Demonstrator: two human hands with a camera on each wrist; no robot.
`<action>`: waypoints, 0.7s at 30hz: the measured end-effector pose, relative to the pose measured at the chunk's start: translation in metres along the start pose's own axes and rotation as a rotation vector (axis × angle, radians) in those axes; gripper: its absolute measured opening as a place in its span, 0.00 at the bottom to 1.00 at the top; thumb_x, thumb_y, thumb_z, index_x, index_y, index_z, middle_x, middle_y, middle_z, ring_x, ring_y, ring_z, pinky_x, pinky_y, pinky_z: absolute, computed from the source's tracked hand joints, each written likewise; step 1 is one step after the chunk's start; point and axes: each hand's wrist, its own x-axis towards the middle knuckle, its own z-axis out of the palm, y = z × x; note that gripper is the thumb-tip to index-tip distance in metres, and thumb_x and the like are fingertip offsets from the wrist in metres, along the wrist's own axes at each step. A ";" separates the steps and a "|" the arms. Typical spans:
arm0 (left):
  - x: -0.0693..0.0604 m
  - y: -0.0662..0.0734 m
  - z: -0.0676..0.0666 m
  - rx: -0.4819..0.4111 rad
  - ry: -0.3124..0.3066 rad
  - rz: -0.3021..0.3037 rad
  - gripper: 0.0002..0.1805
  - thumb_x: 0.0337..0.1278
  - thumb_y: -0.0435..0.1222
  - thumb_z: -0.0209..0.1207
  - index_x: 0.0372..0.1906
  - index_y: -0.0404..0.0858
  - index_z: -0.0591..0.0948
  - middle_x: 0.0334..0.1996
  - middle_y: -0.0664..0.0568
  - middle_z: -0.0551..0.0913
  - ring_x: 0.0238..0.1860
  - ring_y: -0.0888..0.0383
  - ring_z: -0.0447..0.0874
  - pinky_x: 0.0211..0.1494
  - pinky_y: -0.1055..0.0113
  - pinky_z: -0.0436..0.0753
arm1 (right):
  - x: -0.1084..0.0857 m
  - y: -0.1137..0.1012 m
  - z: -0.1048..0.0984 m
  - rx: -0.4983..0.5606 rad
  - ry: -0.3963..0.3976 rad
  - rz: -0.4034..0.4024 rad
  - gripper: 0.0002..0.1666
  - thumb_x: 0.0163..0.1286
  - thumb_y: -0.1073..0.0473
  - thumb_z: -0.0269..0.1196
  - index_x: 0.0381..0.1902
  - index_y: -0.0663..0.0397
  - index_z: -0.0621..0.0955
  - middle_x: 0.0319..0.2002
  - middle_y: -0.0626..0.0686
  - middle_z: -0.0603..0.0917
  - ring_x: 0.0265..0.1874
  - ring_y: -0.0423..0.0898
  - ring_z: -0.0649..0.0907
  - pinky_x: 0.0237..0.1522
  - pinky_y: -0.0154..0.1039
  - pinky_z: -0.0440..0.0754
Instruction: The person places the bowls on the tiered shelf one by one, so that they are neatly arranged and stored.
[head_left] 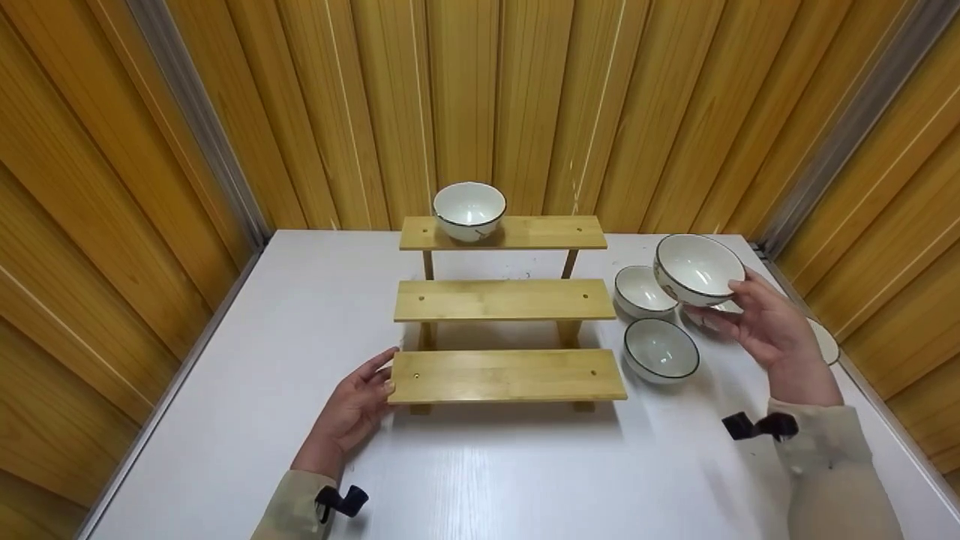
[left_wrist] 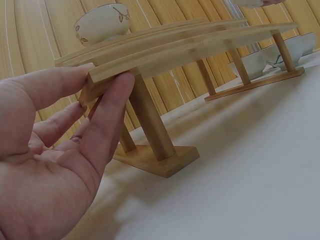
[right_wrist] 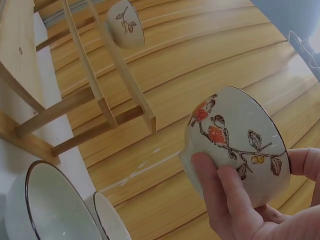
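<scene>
A three-tier wooden display rack (head_left: 510, 376) stands on the white table. At the left end of its lowest shelf, my left hand (head_left: 354, 411) grips the corner, thumb near the top edge and a finger underneath in the left wrist view. One white bowl (head_left: 469, 211) with a dark rim sits upright on the left part of the top shelf. To the right of the rack, my right hand (head_left: 772, 322) holds a second bowl (right_wrist: 240, 145) in the air, thumb at the rim and fingers under its side. Red birds and a leafy branch decorate that bowl.
Beside the rack on the right stand several more bowls, among them a near bowl (head_left: 661, 350) and a bowl behind it (head_left: 643, 291). Another bowl (head_left: 823, 341) shows partly behind my right wrist. Wood-patterned walls (head_left: 525, 97) enclose the table (head_left: 465, 480) at the back and sides.
</scene>
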 end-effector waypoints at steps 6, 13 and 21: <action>0.001 -0.001 0.000 -0.006 0.008 -0.010 0.40 0.67 0.24 0.58 0.81 0.39 0.60 0.69 0.47 0.73 0.62 0.55 0.83 0.62 0.62 0.85 | 0.026 -0.002 0.025 -0.017 0.016 0.065 0.19 0.81 0.67 0.47 0.64 0.45 0.70 0.54 0.53 0.83 0.48 0.59 0.90 0.52 0.52 0.88; 0.001 -0.001 -0.001 0.004 0.013 -0.010 0.39 0.67 0.24 0.59 0.80 0.40 0.60 0.68 0.47 0.73 0.60 0.54 0.83 0.60 0.62 0.85 | 0.058 -0.002 0.053 0.002 0.080 0.109 0.20 0.79 0.68 0.50 0.65 0.47 0.69 0.60 0.52 0.76 0.49 0.56 0.89 0.54 0.54 0.86; 0.002 -0.002 -0.001 -0.003 0.018 -0.014 0.40 0.66 0.23 0.58 0.80 0.39 0.60 0.68 0.46 0.73 0.62 0.54 0.83 0.61 0.62 0.85 | 0.093 0.003 0.081 -0.069 0.104 0.156 0.34 0.80 0.65 0.51 0.79 0.43 0.58 0.65 0.51 0.65 0.46 0.54 0.90 0.54 0.50 0.87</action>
